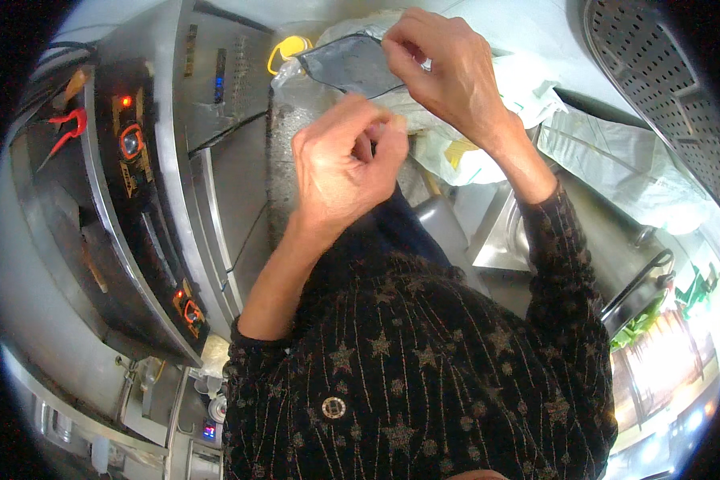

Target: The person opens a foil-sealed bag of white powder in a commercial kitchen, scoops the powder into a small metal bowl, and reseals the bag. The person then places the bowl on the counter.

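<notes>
My left hand [351,159] is raised near the middle of the head view, thumb and fingers curled together. Higher and to its right is my right hand [441,75], also curled, with its fingertips pinched. A grey sheet-like thing with a dark edge [351,63] lies or hangs just beyond both hands; its right side meets or passes behind my right fingers. Whether either hand grips it or something thin is unclear. White plastic bags [522,84] lie beyond my right wrist. A yellow cap or lid with a loop [291,47] is beyond the grey thing.
On the left stand steel appliances with an orange-ringed knob [131,143] and a red-handled tool [69,129]. A steel basin [498,240] is by my right forearm. A perforated metal panel [648,66] is at upper right, with a black-handled pan [636,294] below, near green leaves [642,327].
</notes>
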The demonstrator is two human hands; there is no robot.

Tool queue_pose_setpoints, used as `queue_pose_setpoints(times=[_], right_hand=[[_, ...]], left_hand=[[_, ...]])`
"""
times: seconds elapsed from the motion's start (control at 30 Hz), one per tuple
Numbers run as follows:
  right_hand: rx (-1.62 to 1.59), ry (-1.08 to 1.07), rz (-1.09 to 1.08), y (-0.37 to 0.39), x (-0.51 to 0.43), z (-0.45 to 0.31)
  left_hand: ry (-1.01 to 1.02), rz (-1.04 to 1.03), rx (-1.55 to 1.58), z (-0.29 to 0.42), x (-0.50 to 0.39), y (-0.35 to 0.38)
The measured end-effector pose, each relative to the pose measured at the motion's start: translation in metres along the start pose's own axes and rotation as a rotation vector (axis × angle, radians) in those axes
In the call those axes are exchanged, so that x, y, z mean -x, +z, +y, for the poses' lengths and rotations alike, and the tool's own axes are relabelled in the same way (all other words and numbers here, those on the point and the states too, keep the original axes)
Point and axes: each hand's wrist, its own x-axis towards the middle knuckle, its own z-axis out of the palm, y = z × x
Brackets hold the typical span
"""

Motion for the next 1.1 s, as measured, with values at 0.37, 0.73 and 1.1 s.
queue_pose_setpoints(times=[0.37, 0.73, 1.1], right_hand=[[0.055, -0.037, 0.105, 0.019, 0.001, 0.012], [0.058, -0.07, 0.127, 0.01, 0.013, 0.016], [0.169, -0.025, 0.197, -0.023, 0.031, 0.019]], left_hand=[[0.174, -0.075, -0.84, -0.037, -0.073, -0.042], [-0.159, -0.001, -0.467, -0.046, -0.059, -0.039], [0.055, 0.025, -0.268, -0.009, -0.052, -0.018]])
